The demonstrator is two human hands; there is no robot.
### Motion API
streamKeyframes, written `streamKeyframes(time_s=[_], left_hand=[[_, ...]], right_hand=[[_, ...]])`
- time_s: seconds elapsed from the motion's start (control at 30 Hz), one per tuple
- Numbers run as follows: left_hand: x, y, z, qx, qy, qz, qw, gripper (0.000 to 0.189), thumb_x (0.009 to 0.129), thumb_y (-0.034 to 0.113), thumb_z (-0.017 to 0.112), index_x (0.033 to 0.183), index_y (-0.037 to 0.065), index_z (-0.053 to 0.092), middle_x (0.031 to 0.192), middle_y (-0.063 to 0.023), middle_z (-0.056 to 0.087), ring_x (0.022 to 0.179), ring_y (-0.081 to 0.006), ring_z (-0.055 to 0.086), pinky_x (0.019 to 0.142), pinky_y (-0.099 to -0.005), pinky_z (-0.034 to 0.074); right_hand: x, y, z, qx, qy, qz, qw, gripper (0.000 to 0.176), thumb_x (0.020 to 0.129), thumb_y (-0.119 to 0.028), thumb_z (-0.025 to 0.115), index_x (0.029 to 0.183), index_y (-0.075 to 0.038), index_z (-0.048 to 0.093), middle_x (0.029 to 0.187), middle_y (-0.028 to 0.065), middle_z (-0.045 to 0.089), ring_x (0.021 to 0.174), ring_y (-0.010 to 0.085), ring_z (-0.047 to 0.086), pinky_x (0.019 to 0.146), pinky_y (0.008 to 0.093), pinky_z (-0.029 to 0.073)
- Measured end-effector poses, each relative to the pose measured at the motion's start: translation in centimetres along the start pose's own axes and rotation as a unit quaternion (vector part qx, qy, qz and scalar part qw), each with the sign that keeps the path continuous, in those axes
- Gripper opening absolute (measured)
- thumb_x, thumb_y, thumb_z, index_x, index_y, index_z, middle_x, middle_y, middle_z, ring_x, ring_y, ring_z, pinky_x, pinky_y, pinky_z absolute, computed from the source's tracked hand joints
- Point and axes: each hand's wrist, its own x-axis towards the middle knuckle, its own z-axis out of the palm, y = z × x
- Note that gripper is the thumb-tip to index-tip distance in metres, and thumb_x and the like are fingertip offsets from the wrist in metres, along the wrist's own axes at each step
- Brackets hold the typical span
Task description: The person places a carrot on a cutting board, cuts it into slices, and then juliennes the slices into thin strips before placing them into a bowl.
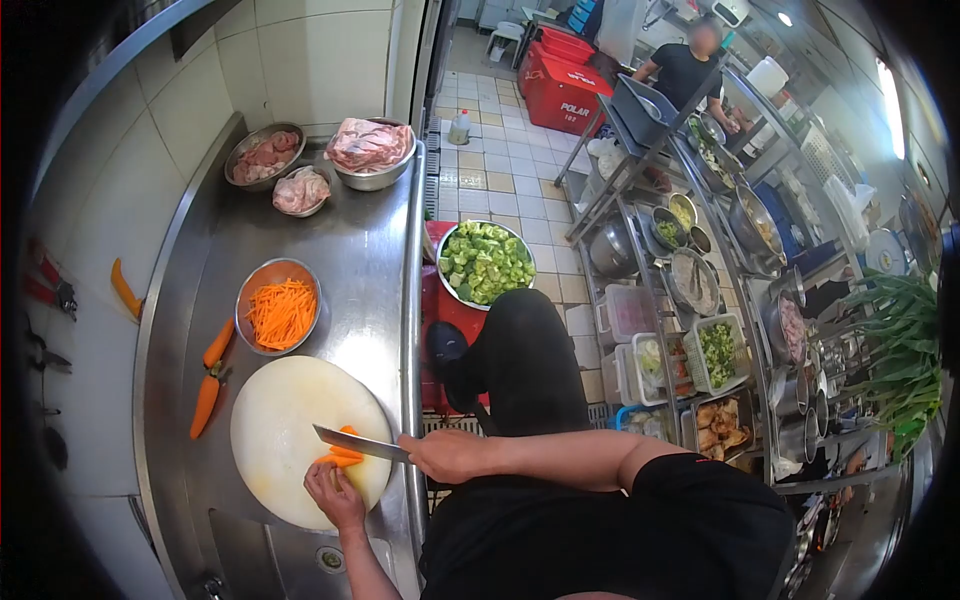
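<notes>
My right hand (445, 456) is closed round the handle of a knife (362, 444), whose broad blade points left over a round white cutting board (285, 420). Cut carrot pieces (345, 452) lie on the board right under and beside the blade. With its fingers curled, my left hand (335, 497) holds the carrot on the near side of the blade. Two whole carrots (207, 402) rest on the steel counter left of the board. Just beyond the board, a metal bowl (244, 318) holds shredded carrot (282, 314).
Bowls of raw meat (368, 146) stand at the counter's far end. Right of the counter is a large bowl of chopped green vegetables (487, 262). A metal shelf rack (640, 215) with food containers lines the right. Another person (685, 75) stands behind it.
</notes>
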Motion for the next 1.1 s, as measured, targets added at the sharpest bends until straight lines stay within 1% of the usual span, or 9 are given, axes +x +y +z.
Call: streamKeyframes(time_s=[0.17,0.23,0.27,0.33,0.47,0.77,0.93,1.1], left_hand=[[0.0,0.1,0.1,0.001,0.004,-0.004,1.000,0.017,0.093,0.008,0.059,0.108,-0.001,0.062,0.116,-0.0208,0.057,0.113,-0.0395,0.052,0.097,-0.0503,0.043],[0.0,0.4,-0.1,0.003,0.000,-0.008,1.000,0.018,0.093,0.007,0.059,0.109,0.000,0.062,0.116,-0.0209,0.057,0.113,-0.0396,0.052,0.097,-0.0498,0.044],[0.0,0.4,-0.1,0.004,0.001,-0.009,1.000,0.018,0.093,0.007,0.059,0.109,0.000,0.062,0.116,-0.0209,0.057,0.113,-0.0396,0.052,0.097,-0.0498,0.044],[0.0,0.4,-0.1,0.009,0.002,-0.006,1.000,0.019,0.092,0.007,0.060,0.110,0.000,0.063,0.116,-0.0207,0.057,0.113,-0.0395,0.052,0.098,-0.0495,0.044],[0.0,0.4,0.0,0.012,0.004,-0.011,1.000,0.018,0.092,0.006,0.059,0.109,0.000,0.064,0.116,-0.0203,0.057,0.113,-0.0393,0.052,0.098,-0.0494,0.044],[0.1,0.6,0.0,0.012,0.000,-0.017,1.000,0.018,0.092,0.007,0.059,0.108,0.000,0.064,0.116,-0.0194,0.057,0.112,-0.0391,0.053,0.098,-0.0494,0.044],[0.1,0.4,0.1,0.014,0.007,-0.006,1.000,0.017,0.091,0.006,0.059,0.106,0.000,0.064,0.116,-0.0193,0.058,0.112,-0.0389,0.053,0.097,-0.0496,0.044],[0.2,1.5,-0.2,0.003,0.009,-0.016,1.000,0.017,0.091,0.006,0.059,0.106,0.001,0.064,0.116,-0.0194,0.057,0.112,-0.0387,0.053,0.097,-0.0500,0.044]], right_hand=[[0.0,-0.1,-0.4,0.005,-0.006,-0.001,1.000,0.028,0.100,-0.017,0.046,0.120,0.002,0.045,0.084,0.0313,0.065,0.083,0.0512,0.065,0.075,0.0599,0.049],[0.2,0.4,0.1,-0.001,0.011,-0.016,1.000,0.028,0.102,-0.020,0.047,0.121,0.000,0.046,0.079,0.0285,0.064,0.076,0.0501,0.064,0.069,0.0588,0.048],[0.1,0.2,-0.1,-0.001,0.011,-0.017,1.000,0.028,0.102,-0.020,0.047,0.121,0.000,0.046,0.079,0.0285,0.064,0.076,0.0501,0.064,0.069,0.0588,0.048],[0.0,-0.1,-0.5,0.004,-0.006,-0.011,1.000,0.028,0.100,-0.017,0.046,0.120,0.002,0.045,0.083,0.0315,0.065,0.083,0.0522,0.065,0.076,0.0603,0.048],[0.2,0.4,-0.1,0.007,0.002,-0.019,1.000,0.028,0.101,-0.017,0.045,0.120,0.002,0.045,0.084,0.0316,0.065,0.084,0.0523,0.064,0.077,0.0604,0.048],[0.4,0.2,-0.3,-0.003,0.005,-0.006,1.000,0.026,0.102,-0.018,0.045,0.119,0.001,0.045,0.085,0.0318,0.065,0.086,0.0524,0.064,0.077,0.0607,0.048],[0.5,0.1,-0.2,-0.007,-0.012,0.006,1.000,0.026,0.102,-0.020,0.045,0.119,0.000,0.045,0.088,0.0313,0.066,0.087,0.0523,0.064,0.078,0.0605,0.048],[0.2,-0.7,-0.6,-0.011,-0.024,0.020,0.999,0.026,0.102,-0.020,0.044,0.120,-0.001,0.046,0.090,0.0314,0.066,0.088,0.0519,0.064,0.077,0.0599,0.049]])
